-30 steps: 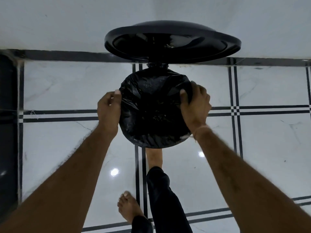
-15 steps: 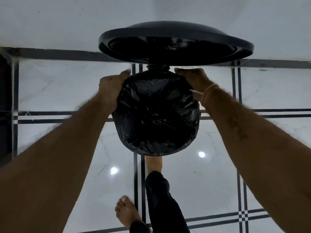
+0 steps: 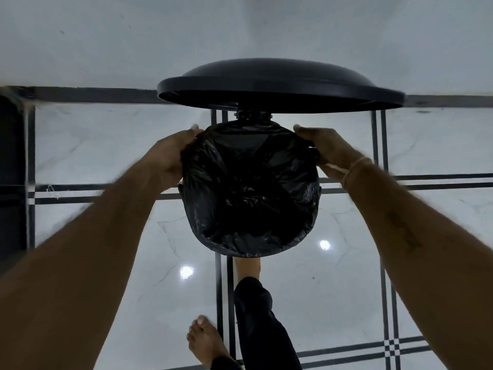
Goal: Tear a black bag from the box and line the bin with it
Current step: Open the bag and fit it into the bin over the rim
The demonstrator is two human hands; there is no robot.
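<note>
Under the raised bin lid (image 3: 266, 81), left hand (image 3: 173, 153) and right hand (image 3: 326, 150) each grip the black bag (image 3: 248, 188), stretched over the opening, at its far rim; lining looks nearly done, next probably smooth the overhang down.

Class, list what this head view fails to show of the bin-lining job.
Bin walls: head view, wrapped by the black bag.
Bag box: outside the frame.
Toes of the forward foot: hidden below the bagged bin.
Fingers of the left hand: behind the bag.
</note>
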